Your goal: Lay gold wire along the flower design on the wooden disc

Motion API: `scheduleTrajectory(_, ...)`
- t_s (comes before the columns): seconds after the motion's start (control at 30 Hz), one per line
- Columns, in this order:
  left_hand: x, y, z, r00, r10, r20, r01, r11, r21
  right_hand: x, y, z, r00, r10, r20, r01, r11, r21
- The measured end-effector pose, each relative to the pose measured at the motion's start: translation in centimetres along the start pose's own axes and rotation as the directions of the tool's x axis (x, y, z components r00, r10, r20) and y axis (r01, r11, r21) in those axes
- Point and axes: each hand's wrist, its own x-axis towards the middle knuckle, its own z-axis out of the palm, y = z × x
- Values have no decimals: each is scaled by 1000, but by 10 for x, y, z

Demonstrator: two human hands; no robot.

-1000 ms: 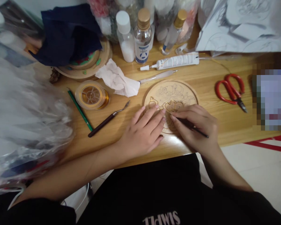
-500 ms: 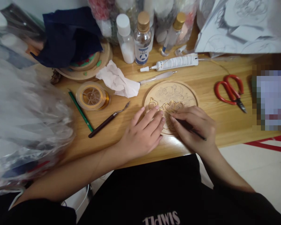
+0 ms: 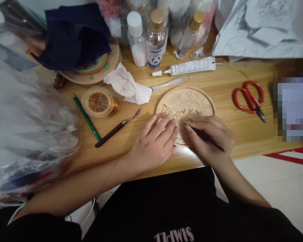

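Note:
A round wooden plaque [image 3: 199, 99] with a pencil drawing lies near the table's front edge. Gold wire [image 3: 185, 113] follows some of its lines in a flower shape. My left hand [image 3: 154, 144] rests flat with fingers spread over the plaque's lower left part. My right hand [image 3: 212, 139] pinches a thin dark tool [image 3: 213, 143], probably tweezers, whose tip meets the plaque near its middle, just right of my left fingertips. The exact tip contact is too small to make out.
Around the plaque lie red-handled snips [image 3: 249, 97], a glue tube [image 3: 192, 66], crumpled tissue [image 3: 128, 85], a gold wire spool [image 3: 98, 102], a dark-handled spatula [image 3: 111, 134] and a green pencil [image 3: 87, 119]. Bottles [image 3: 155, 40] stand behind. A plastic bag [image 3: 27, 124] bulks at left.
My right hand has shifted very slightly right and down, with the dark tool still in its fingers. My left hand stays spread on the plaque. The whole view has moved a little.

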Motion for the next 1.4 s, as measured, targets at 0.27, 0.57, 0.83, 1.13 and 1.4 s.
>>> scheduleTrajectory(0.27,-1,-1,1,1000,-4,-1,4,1000,-16,0,1,1,1000,-13,7,13,1000,4)
scheduleTrajectory(0.57,-1,-1,1,1000,-3,-5,3,1000,-9,1,1,1,1000,-13,21,13,1000,-10)
scheduleTrajectory(0.83,-1,-1,1,1000,-4,0,4,1000,-24,2,1,-1,996,-72,60,76,995,-68)
scheduleTrajectory(1.13,0,0,0,1000,-3,1,3,1000,-14,5,-1,-6,981,-144,131,162,977,-138)
scheduleTrajectory(1.4,-1,0,0,1000,-6,-1,6,1000,-6,7,-1,-7,970,-186,154,213,960,-181)
